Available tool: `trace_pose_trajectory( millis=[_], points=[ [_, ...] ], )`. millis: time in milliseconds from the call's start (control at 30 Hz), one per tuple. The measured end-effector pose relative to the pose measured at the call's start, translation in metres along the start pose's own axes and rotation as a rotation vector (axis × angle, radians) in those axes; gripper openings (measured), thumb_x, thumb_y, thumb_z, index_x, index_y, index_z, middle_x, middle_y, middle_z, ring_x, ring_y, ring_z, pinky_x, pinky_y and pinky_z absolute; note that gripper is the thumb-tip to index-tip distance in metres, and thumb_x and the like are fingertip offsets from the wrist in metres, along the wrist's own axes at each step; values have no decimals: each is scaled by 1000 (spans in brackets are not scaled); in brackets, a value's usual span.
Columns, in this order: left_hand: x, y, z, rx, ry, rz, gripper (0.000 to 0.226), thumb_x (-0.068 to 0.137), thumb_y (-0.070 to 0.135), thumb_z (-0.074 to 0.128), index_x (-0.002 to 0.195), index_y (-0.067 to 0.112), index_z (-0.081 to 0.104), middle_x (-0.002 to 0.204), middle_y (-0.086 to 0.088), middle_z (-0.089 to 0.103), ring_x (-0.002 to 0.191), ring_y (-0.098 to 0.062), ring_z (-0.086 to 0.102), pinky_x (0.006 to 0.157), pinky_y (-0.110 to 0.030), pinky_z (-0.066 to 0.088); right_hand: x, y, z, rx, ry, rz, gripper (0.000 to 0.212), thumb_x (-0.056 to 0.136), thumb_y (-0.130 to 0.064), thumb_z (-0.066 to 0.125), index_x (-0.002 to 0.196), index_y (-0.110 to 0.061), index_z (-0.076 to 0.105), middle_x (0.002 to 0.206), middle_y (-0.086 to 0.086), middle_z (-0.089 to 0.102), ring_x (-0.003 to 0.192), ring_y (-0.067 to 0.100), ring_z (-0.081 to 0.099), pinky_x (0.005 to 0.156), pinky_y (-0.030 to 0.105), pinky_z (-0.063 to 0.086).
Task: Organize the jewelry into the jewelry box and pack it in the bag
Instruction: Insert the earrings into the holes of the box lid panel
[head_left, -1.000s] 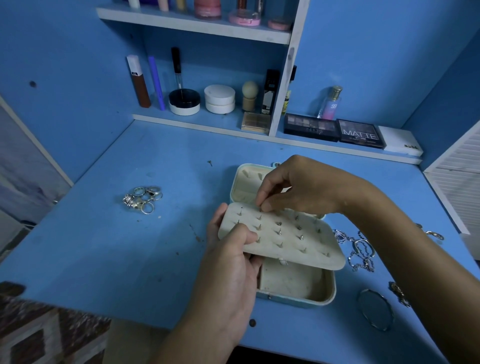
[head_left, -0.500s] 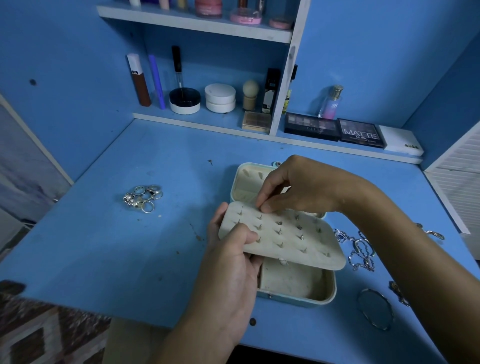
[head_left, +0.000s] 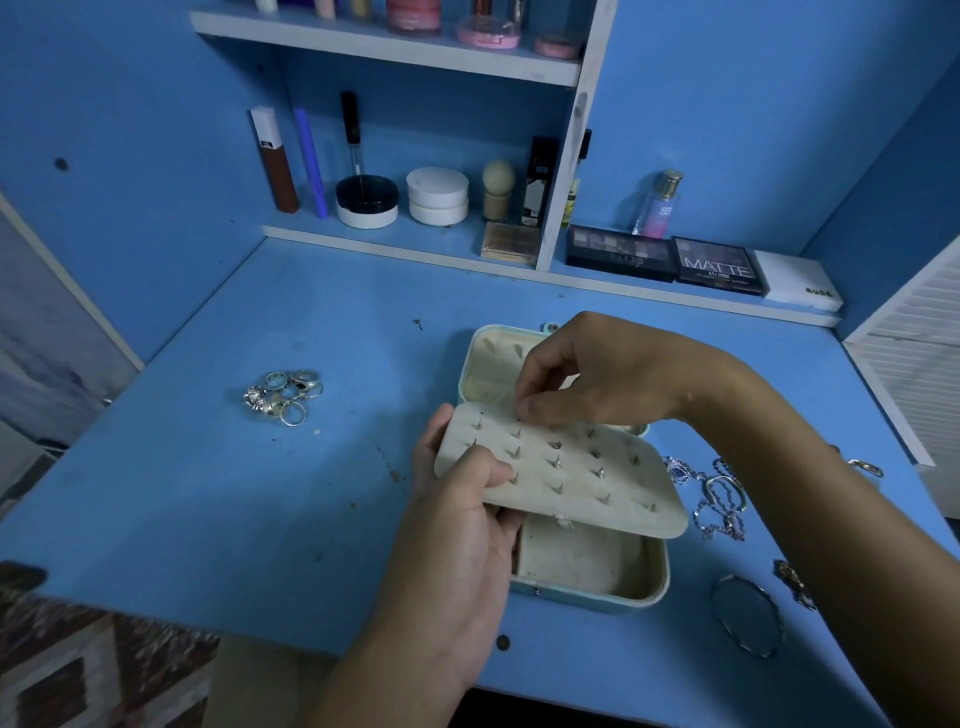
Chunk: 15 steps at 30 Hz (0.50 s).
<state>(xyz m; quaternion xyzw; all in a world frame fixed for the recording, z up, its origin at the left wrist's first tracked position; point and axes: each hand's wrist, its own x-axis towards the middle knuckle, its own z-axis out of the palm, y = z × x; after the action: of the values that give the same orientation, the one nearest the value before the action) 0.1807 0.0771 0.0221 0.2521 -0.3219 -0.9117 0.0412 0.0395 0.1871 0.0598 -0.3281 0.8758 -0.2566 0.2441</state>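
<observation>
your blue desk (head_left: 218, 519) carried everything, with the open jewelry box (head_left: 597, 587) near its front edge under your hands. your left hand (head_left: 462, 525) gripped the near-left corner of the earring panel (head_left: 566, 473), thumb curled on top and fingers underneath, tilting it above the box's lower tray. your right hand (head_left: 597, 374) hovered at the panel's far edge, thumb and forefinger pinched together at a hole; whether they held a stud was too small to tell. most panel holes already showed earring posts, so i'd judge that part nearly done. much remained: the pile of rings (head_left: 283, 397) sat well apart on the left, the chains (head_left: 714, 493) and a bangle (head_left: 748, 616) lay to the right of the box, and no bag was in view.
</observation>
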Motion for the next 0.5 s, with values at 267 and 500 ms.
trace_pose_trajectory(
  millis=[267,500],
  points=[
    [-1,0,0,10,1,1,53,88,-9,40,123,28,56,95,-1,76,82,-12,73,72,-30,53,-2,-4,2,-46,4,22,5,87,-32,73,83,-32,76,83,-17,73,81,1,67,80,25,55],
    [-1,3,-2,6,-45,3,50,87,-3,52,130,24,52,107,-5,75,93,-17,72,87,-37,53,-13,0,2,63,107,-78,4,88,-23,73,89,-27,75,85,-14,74,83,1,68,77,17,53]
  ],
)
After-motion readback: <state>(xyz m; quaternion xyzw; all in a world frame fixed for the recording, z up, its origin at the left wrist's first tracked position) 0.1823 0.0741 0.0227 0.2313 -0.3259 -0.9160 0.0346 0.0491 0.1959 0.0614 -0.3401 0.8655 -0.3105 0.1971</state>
